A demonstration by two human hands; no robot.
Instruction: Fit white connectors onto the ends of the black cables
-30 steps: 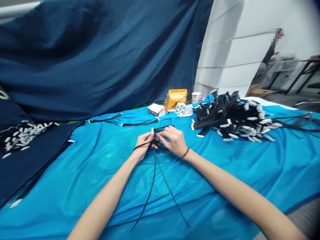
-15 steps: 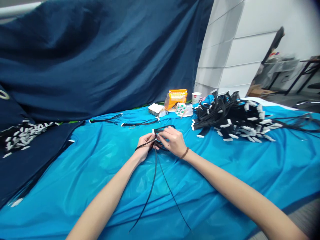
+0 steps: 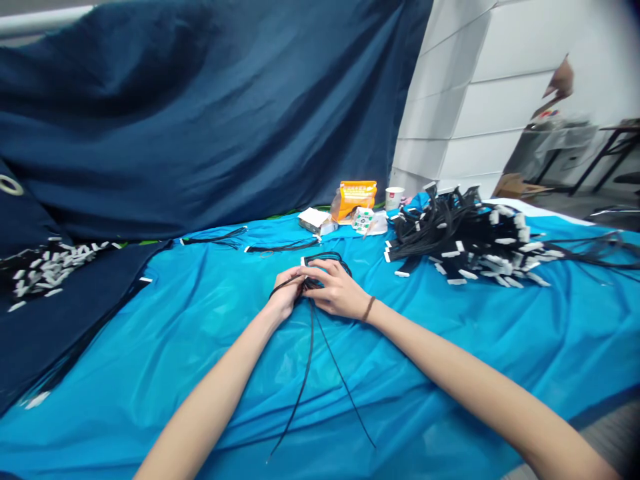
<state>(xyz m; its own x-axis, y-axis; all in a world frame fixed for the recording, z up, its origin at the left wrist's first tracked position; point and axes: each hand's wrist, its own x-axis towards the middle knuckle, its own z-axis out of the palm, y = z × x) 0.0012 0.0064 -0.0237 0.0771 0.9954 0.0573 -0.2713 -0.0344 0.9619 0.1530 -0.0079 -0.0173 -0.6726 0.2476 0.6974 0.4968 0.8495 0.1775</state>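
Both hands meet over a black cable bundle [image 3: 324,256] with a white connector at its upper left end, near the middle of the blue-covered table. My left hand [image 3: 286,291] is closed round the wires beside the connector, and one strand loops across its back. From the right, my right hand [image 3: 336,288] grips the same wires, its fingers bent over them near the connector. Where the fingertips meet, the wires are partly hidden. Two loose wire ends [image 3: 307,373] hang from below the hands and spread apart towards the front of the table.
A heap of black cables with white connectors [image 3: 460,240] lies to the right. More cables rest on dark cloth [image 3: 55,320] at the left. Two short bundles lie behind my hands. At the back stand a small box [image 3: 317,221], an orange pouch [image 3: 356,200] and a paper cup [image 3: 394,197].
My right hand has shifted slightly left, its fingers now stretched further across the wires towards my left hand. The dangling wire ends have swung a little. In the background, a brownish shape has appeared.
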